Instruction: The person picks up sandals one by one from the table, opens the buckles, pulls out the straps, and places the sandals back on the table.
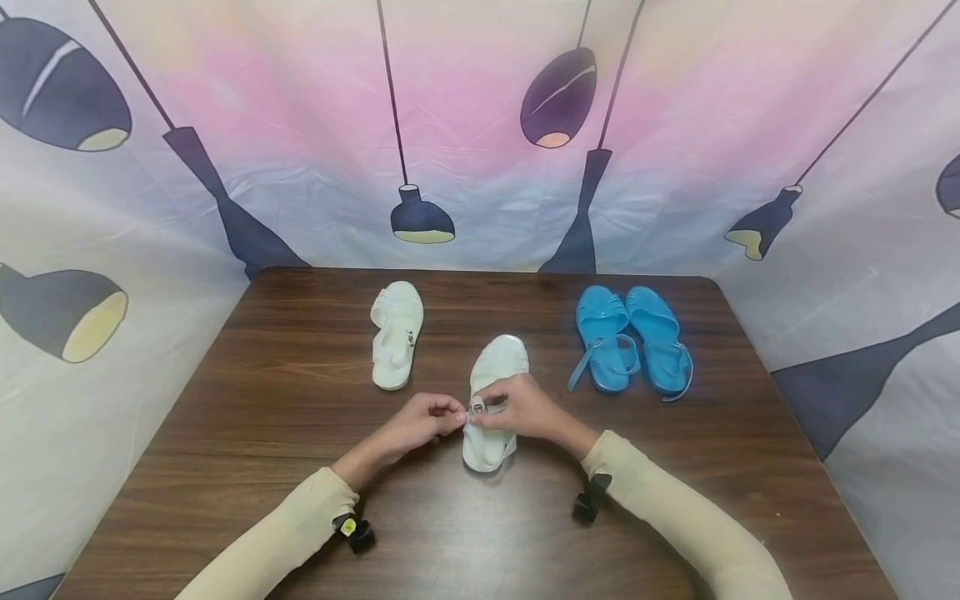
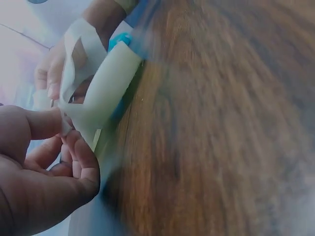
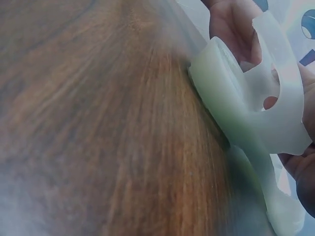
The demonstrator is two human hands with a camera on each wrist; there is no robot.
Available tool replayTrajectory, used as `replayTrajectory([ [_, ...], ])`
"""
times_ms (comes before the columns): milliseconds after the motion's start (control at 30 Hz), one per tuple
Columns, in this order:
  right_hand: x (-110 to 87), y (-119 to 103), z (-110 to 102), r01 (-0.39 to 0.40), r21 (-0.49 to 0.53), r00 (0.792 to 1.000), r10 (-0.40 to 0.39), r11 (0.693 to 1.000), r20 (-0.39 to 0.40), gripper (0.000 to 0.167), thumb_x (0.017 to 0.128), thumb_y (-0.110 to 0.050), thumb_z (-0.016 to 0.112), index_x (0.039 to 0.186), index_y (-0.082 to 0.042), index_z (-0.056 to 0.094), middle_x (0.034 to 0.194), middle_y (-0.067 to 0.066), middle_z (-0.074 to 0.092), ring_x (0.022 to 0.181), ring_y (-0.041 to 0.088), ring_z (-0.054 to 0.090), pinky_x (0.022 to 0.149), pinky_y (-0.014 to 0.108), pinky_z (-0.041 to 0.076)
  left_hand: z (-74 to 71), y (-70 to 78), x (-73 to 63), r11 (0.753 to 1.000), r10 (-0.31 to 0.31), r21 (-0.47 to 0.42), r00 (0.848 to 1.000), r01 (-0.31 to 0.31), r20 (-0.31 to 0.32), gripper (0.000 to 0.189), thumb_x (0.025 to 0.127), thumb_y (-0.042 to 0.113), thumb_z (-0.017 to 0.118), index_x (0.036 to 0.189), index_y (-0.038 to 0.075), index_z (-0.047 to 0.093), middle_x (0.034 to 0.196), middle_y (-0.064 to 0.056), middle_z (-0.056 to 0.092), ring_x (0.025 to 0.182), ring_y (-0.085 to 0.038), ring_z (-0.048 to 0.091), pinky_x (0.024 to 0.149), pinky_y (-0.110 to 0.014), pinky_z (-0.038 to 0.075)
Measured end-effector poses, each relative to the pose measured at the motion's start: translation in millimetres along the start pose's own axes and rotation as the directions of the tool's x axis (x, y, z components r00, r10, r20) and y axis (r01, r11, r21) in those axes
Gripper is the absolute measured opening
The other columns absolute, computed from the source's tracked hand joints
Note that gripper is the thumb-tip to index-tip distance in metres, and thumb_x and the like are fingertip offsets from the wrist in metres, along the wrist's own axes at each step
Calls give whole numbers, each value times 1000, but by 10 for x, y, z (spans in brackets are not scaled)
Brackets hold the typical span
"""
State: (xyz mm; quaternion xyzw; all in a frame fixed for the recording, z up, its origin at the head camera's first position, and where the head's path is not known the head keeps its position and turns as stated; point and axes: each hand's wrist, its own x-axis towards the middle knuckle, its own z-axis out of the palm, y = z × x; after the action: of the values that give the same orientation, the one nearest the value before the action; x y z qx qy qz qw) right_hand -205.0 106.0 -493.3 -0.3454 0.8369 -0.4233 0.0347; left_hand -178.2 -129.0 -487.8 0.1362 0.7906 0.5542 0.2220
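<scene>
A white sandal (image 1: 501, 357) lies toe-away on the table in front of me, its sole down on the wood. My left hand (image 1: 429, 418) pinches the end of its ankle strap between thumb and forefinger at the sandal's left side. From the right, my right hand (image 1: 519, 407) reaches over the sandal and grips the strap near the small metal buckle (image 1: 478, 406). In the left wrist view the strap (image 2: 83, 49) loops up above the heel (image 2: 110, 88). The right wrist view shows the sandal's heel and strap (image 3: 283, 83) from the side, with the right fingers partly hidden behind them.
Another white sandal (image 1: 397, 333) lies farther back on the left, its strap buckle on its right side. Two blue sandals (image 1: 603, 333) lie side by side at the back right with loose straps. A printed cloth (image 1: 480, 150) hangs behind the brown table (image 1: 300, 358).
</scene>
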Motion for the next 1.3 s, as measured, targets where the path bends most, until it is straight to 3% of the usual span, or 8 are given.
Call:
replayTrajectory([
  [233, 2, -40, 2, 5, 9, 1000, -5, 1000, 7, 20, 85, -20, 84, 100, -7, 81, 95, -1, 78, 84, 4, 65, 75, 22, 56, 43, 30, 1, 1000, -20, 0, 998, 20, -56, 16, 98, 14, 68, 101, -1, 73, 85, -10, 68, 74, -16, 57, 63, -29, 49],
  [567, 23, -21, 4, 105, -32, 994, -105, 994, 11, 8, 86, -20, 84, 89, -14, 80, 81, -8, 73, 72, 1, 56, 63, 19, 51, 83, 67, 0, 995, -57, -88, 995, 49, -84, 20, 98, 16, 68, 104, -3, 72, 79, -1, 64, 73, -14, 55, 60, -29, 46],
  [767, 6, -2, 9, 63, -6, 998, -63, 998, -9, 10, 84, -20, 85, 88, -13, 79, 82, -8, 72, 73, 2, 57, 65, 19, 53, 60, 77, -18, 998, -57, -26, 994, 54, -93, 23, 99, 21, 67, 105, 0, 72, 87, -4, 71, 77, -16, 62, 65, -31, 51],
  [900, -2, 1, 21, 39, -3, 999, -39, 999, -10, 10, 85, -20, 85, 89, -12, 79, 85, -8, 74, 76, 0, 60, 69, 20, 55, 52, 27, -47, 995, -88, -60, 995, 85, -51, 22, 101, 21, 64, 104, 0, 70, 88, -5, 69, 80, -15, 64, 72, -30, 55],
  [1133, -4, 24, 23, 54, -14, 998, -54, 998, -13, 12, 84, -20, 85, 90, -12, 79, 85, -7, 74, 76, 0, 58, 69, 19, 54, 52, -35, -26, 986, -36, -165, 999, 30, -30, 18, 99, 12, 66, 103, -6, 67, 87, -2, 67, 81, -13, 62, 73, -26, 53],
  [1300, -6, 14, 30, 74, -2, 997, -74, 997, -4, 13, 84, -20, 85, 91, -11, 79, 86, -5, 75, 75, 0, 58, 66, 19, 53, 79, -14, -1, 988, -4, -157, 998, -5, -56, 18, 98, 11, 68, 103, -6, 69, 85, 2, 67, 80, -11, 60, 71, -26, 52],
])
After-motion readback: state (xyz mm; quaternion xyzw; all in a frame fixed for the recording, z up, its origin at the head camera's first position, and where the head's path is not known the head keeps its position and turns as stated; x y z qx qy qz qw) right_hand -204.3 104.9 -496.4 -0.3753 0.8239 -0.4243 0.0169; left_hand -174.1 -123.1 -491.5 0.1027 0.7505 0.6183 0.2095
